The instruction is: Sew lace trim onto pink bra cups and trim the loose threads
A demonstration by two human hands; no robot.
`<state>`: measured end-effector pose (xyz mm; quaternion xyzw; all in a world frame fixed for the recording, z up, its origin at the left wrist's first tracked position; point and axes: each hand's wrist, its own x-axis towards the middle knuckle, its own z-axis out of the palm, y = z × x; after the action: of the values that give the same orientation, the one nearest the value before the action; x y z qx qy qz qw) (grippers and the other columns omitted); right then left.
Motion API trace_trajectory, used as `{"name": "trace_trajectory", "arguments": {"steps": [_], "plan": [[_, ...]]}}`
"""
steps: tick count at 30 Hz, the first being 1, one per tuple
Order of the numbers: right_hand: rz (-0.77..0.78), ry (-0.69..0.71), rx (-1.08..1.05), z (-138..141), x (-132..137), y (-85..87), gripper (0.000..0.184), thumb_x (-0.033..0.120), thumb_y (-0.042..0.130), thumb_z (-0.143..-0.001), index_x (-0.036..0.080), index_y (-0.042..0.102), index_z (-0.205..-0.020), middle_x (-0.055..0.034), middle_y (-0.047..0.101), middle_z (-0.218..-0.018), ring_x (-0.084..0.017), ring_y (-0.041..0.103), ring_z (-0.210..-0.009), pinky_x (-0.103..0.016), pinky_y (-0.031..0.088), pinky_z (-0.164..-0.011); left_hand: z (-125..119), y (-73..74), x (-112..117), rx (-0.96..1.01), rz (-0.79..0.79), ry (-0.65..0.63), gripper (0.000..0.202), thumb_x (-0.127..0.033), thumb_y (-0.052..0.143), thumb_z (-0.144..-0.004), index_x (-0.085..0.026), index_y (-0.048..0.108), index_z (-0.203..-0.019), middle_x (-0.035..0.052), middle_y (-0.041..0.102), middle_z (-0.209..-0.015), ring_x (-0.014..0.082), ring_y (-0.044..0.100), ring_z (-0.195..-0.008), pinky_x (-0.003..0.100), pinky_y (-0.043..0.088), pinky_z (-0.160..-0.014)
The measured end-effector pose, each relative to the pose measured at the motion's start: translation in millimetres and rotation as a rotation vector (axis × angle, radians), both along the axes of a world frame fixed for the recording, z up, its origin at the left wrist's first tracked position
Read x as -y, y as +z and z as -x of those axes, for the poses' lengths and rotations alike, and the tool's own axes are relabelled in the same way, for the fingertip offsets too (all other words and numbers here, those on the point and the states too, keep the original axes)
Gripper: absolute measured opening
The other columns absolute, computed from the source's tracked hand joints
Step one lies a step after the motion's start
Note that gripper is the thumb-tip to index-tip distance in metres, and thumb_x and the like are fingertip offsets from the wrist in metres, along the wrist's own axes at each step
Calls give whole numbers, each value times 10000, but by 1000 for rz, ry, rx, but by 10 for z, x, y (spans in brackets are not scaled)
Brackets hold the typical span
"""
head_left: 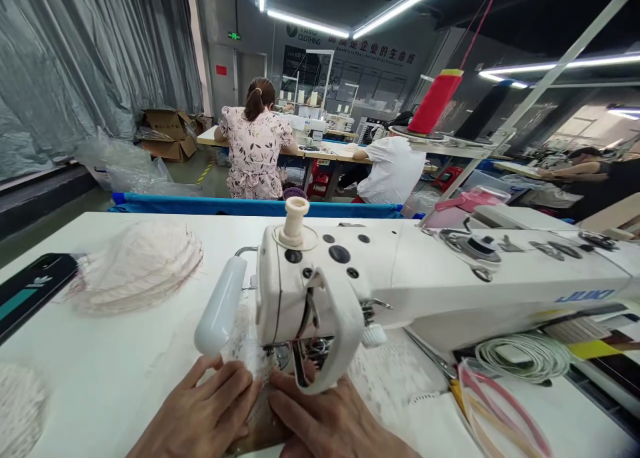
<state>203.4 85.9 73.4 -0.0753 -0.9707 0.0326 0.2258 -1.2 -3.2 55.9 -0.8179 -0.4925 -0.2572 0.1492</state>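
Observation:
White lace fabric (387, 378) lies under the head of a white sewing machine (320, 271) and spreads to its right. My left hand (205, 405) is left of the needle area, bent fingers close together, pressing and gripping the lace. From the right, my right hand (330, 415) holds the same fabric near the presser foot. A curved white guard (345, 331) hides some of its fingertips. Between the hands shows a brownish flat piece (265, 431) whose kind I cannot make out. The needle tip is hidden.
A stack of white fabric pieces (143, 265) and a dark phone-like object (35, 288) lie left. Scissors (433, 355), coiled cord (523, 357) and pink ribbons (505, 405) lie right. A red thread cone (436, 103) stands above. People sit at machines beyond.

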Motion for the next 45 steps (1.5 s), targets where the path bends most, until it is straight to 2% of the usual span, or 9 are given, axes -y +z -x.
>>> {"name": "trace_trajectory", "arguments": {"steps": [3,11,15,20,24,27,35,39,45], "plan": [[-7,-33,-121,-13,-5,-77,446,470,294,-969,140,566,-1096,-85,703,-926,-215,611,-825,-382,426,-791,5,-21,-6,-25,-6,5,311,-305,343,-987,-173,625,-981,2,678,-884,123,576,-799,309,320,-807],[-36,-34,-95,-5,-18,-65,518,498,281,-958,99,535,-1168,-96,671,-836,-226,614,-783,-376,428,-743,-34,-8,12,-27,-67,-13,248,-247,406,-964,-174,643,-946,3,707,-882,145,563,-804,328,332,-825],[-25,-52,-83,6,-23,-72,561,537,217,-947,131,562,-1123,-91,652,-842,-226,604,-799,-371,429,-730,-42,-23,33,-73,-56,19,252,-214,392,-963,-176,641,-958,6,707,-894,158,559,-859,354,324,-839],[-17,-38,-85,7,-29,-74,504,495,261,-961,115,572,-1078,-88,653,-843,-228,601,-800,-377,432,-718,-57,-3,52,-107,-36,36,233,-205,406,-949,-194,639,-964,3,700,-992,165,550,-918,367,314,-847],[-32,-46,-46,-8,-28,-68,406,432,348,-959,120,567,-1099,-83,648,-816,-223,600,-782,-367,435,-710,-77,34,42,-63,-37,41,232,-181,413,-933,-204,643,-946,-8,698,-893,166,549,-876,362,313,-836],[-59,-38,-53,-12,-39,-78,414,443,355,-955,122,561,-1114,-72,644,-801,-214,604,-766,-354,433,-704,-64,1,32,-62,-41,26,203,-208,439,-930,-203,641,-952,-9,691,-875,166,549,-858,358,312,-823],[-114,-52,-132,59,-73,-124,474,505,286,-954,149,573,-1080,-67,639,-808,-219,594,-746,-350,410,-692,14,-90,15,-80,-45,19,158,-272,545,-902,-175,617,-1004,8,682,-1017,155,535,-934,345,308,-840],[-162,-75,-158,102,-69,-154,542,548,237,-943,150,590,-1044,-74,632,-815,-207,575,-699,-356,398,-683,41,-5,-11,-76,25,35,251,-321,577,-880,-180,581,-1087,-6,665,-1060,145,529,-927,337,283,-867],[-207,-105,-166,111,-88,-198,554,582,253,-926,169,602,-1049,-76,625,-827,-213,576,-677,-380,375,-681,32,226,-28,9,147,106,273,-227,530,-889,-189,530,-1159,12,635,-1114,163,539,-939,347,302,-852]]}}
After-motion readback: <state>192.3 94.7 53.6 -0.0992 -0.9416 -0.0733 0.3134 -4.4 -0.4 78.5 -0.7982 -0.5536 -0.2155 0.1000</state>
